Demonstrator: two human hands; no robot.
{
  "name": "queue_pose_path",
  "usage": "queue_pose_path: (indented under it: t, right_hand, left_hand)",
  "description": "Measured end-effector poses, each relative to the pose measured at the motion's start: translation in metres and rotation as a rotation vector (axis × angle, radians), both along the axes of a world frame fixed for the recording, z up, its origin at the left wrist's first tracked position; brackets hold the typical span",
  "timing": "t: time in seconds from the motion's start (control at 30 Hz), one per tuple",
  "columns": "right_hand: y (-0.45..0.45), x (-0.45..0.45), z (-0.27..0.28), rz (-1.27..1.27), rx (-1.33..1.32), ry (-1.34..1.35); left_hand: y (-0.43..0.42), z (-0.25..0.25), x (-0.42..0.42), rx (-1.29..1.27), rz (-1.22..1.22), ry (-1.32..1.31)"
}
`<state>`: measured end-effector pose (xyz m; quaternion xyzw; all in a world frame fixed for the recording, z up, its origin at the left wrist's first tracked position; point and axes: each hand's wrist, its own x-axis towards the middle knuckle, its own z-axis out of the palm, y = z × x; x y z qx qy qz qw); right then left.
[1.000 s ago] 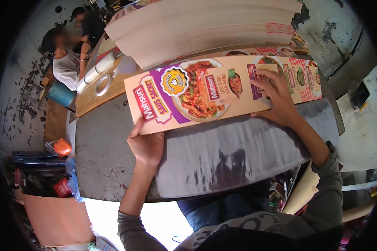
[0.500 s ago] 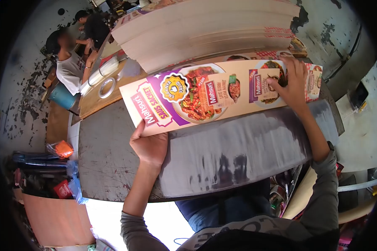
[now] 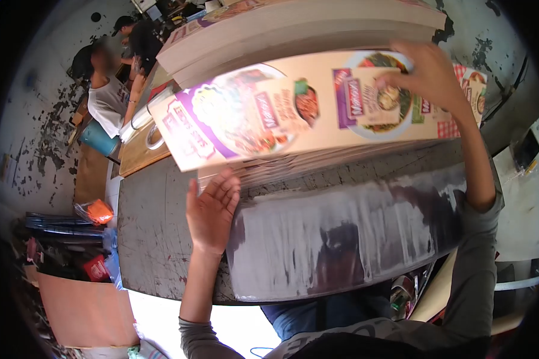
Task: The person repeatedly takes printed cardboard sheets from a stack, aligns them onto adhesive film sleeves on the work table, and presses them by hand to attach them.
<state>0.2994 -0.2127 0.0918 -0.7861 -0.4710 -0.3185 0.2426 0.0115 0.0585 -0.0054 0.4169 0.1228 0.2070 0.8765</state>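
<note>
A long printed card sheet [image 3: 314, 102] with food pictures and "Mahsuri" lettering is tilted up over the table. At its top right edge my right hand [image 3: 428, 78] grips it, thumb across the printed face and fingers at the edge. My left hand [image 3: 211, 212] is open, palm up, just below the sheet's lower left corner, holding nothing. Beneath the sheet shows the edge of a lower pile of cards [image 3: 281, 170]. Nearer to me lies a grey panel [image 3: 350, 239] with a wet-looking, streaky surface.
Behind the sheet stands a tall stack of cards [image 3: 305, 39]. The dark scratched table [image 3: 156, 227] has a curved front edge. A tape roll [image 3: 154, 139] lies on a wooden board at left, where two people sit. A phone [image 3: 526, 154] rests on a pale surface at right.
The sheet has come off the grey panel and moved up and away, carried by my right hand. My left hand has let go of its lower left corner and opened.
</note>
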Motion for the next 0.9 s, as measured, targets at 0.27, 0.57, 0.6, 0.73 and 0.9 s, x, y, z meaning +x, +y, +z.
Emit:
queue_pose_path:
  t: [0.27,0.57,0.6,0.73,0.9]
  right_hand:
    - [0.049,-0.045,0.027,-0.077,-0.159,-0.050]
    - [0.061,-0.062,0.023,0.042,-0.097,0.028]
    - [0.062,-0.064,0.023,0.041,-0.096,0.029]
    - [0.066,-0.069,0.019,0.068,-0.081,0.036]
    - [0.073,-0.071,0.008,0.172,0.003,0.014]
  left_hand:
    - [-0.066,0.014,-0.001,1.968,-0.073,0.112]
    - [-0.068,0.007,-0.007,1.947,0.031,0.112]
    - [-0.067,0.006,-0.007,1.966,0.069,0.081]
    - [-0.066,0.002,-0.010,2.063,0.151,-0.018]
    - [-0.066,0.002,-0.008,2.046,0.135,-0.060]
